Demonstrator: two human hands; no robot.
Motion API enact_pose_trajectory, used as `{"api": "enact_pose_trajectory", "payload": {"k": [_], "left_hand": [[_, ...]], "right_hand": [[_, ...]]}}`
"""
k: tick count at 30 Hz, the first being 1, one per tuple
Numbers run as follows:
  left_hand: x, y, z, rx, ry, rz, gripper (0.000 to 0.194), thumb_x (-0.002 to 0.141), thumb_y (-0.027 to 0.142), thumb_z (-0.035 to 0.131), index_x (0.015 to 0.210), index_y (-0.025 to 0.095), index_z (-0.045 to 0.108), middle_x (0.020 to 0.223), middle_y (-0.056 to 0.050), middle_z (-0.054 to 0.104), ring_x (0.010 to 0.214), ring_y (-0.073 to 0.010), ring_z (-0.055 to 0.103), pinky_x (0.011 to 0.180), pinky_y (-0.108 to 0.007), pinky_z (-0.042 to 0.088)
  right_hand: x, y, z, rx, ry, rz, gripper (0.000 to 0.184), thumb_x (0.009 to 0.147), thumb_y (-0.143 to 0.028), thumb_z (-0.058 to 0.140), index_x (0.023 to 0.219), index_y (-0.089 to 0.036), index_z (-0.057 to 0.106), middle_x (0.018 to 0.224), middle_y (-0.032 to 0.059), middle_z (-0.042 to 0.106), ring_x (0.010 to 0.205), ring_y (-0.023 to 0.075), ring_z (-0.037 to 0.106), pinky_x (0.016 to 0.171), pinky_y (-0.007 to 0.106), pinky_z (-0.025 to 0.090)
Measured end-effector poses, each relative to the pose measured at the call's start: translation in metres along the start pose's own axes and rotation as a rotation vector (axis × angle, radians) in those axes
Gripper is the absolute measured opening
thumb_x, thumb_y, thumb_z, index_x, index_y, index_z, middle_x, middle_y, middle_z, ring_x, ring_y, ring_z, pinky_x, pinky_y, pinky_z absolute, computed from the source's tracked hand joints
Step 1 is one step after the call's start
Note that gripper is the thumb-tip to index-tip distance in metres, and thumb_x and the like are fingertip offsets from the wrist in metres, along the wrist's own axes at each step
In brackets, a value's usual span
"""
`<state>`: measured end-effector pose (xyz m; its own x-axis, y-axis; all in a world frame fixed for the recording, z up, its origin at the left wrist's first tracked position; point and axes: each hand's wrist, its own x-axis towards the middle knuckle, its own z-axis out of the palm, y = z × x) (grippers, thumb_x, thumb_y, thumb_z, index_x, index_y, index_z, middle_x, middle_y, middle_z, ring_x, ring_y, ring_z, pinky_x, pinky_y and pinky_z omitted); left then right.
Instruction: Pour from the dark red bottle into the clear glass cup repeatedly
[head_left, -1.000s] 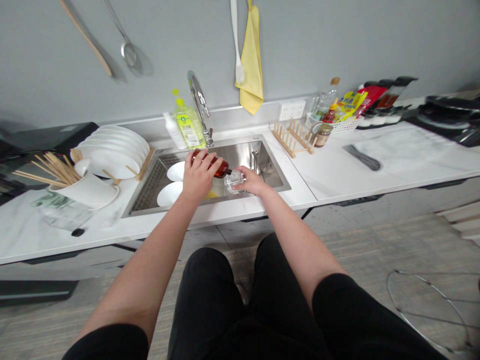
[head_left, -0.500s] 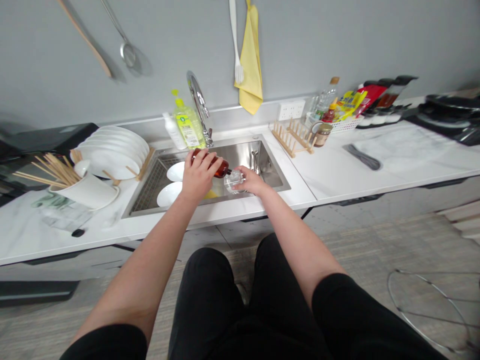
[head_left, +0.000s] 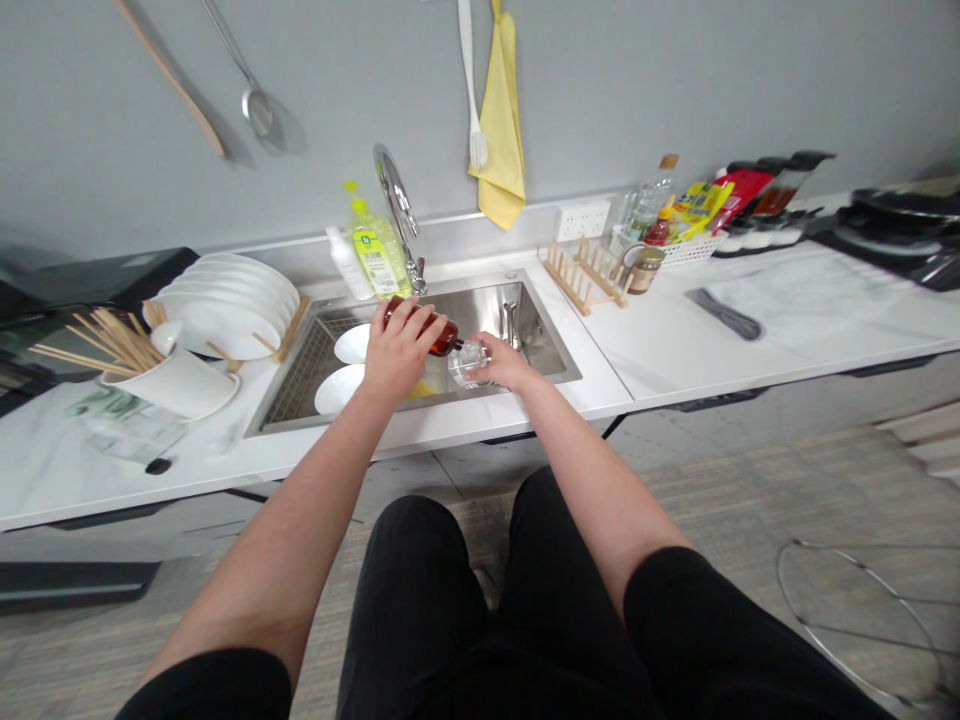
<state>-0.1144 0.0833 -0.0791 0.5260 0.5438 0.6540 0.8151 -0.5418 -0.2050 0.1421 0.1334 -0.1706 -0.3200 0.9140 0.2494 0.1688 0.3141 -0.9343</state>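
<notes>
My left hand (head_left: 397,350) is shut around an amber bottle (head_left: 442,340), which lies tilted with its neck toward the right. My right hand (head_left: 510,366) grips a small clear glass (head_left: 468,365), and the bottle's neck is right at its rim. Whether anything is flowing between them is too small to tell. Both hands are over a stainless steel sink (head_left: 487,315). Two white dishes (head_left: 339,390) lie in its basin just below my left hand, beside a partly hidden yellow item (head_left: 421,390).
A chrome faucet (head_left: 396,195) rises behind the sink beside a green dish soap bottle (head_left: 377,255). Stacked white plates (head_left: 225,315) and a chopstick holder (head_left: 176,385) stand left. A wooden rack (head_left: 585,275) and a basket of bottles (head_left: 686,250) stand right.
</notes>
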Motion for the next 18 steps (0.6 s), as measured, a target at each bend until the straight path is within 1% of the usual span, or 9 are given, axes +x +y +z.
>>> {"api": "enact_pose_trajectory", "payload": {"k": [3, 9, 13, 18], "left_hand": [[0.0009, -0.0001, -0.0008, -0.012, -0.004, -0.003, 0.058, 0.105, 0.012, 0.059, 0.159, 0.033, 0.064, 0.163, -0.013, 0.07, 0.165, -0.0365, 0.05, 0.143, -0.073, 0.024], [0.0018, -0.0007, -0.0015, -0.023, -0.019, 0.002, 0.06, 0.104, 0.013, 0.059, 0.161, 0.033, 0.062, 0.164, -0.013, 0.068, 0.167, -0.0366, 0.048, 0.143, -0.073, 0.022], [0.0018, -0.001, -0.0013, -0.018, -0.015, -0.002, 0.057, 0.106, 0.015, 0.058, 0.16, 0.033, 0.063, 0.164, -0.013, 0.068, 0.167, -0.0358, 0.048, 0.143, -0.072, 0.023], [0.003, -0.0009, -0.003, -0.01, -0.026, 0.009, 0.058, 0.106, 0.015, 0.057, 0.161, 0.033, 0.063, 0.164, -0.012, 0.068, 0.167, -0.036, 0.048, 0.143, -0.073, 0.023]], "right_hand": [[0.0005, 0.0016, 0.0005, 0.001, 0.003, -0.004, 0.076, 0.055, -0.037, 0.103, 0.124, -0.027, 0.071, 0.108, -0.0011, 0.076, 0.098, 0.0248, 0.071, 0.093, 0.037, 0.056], [0.0018, 0.0062, 0.0012, 0.02, -0.005, -0.008, 0.078, 0.056, -0.038, 0.103, 0.126, -0.028, 0.071, 0.108, -0.0008, 0.076, 0.097, 0.0249, 0.071, 0.09, 0.037, 0.058], [0.0029, 0.0092, 0.0014, 0.021, 0.0, -0.025, 0.078, 0.055, -0.039, 0.103, 0.125, -0.028, 0.071, 0.109, -0.0009, 0.076, 0.099, 0.025, 0.071, 0.092, 0.037, 0.058], [0.0029, 0.0092, 0.0019, 0.03, 0.001, -0.009, 0.077, 0.055, -0.039, 0.103, 0.125, -0.029, 0.071, 0.108, -0.0015, 0.076, 0.099, 0.0246, 0.072, 0.092, 0.037, 0.059]]}}
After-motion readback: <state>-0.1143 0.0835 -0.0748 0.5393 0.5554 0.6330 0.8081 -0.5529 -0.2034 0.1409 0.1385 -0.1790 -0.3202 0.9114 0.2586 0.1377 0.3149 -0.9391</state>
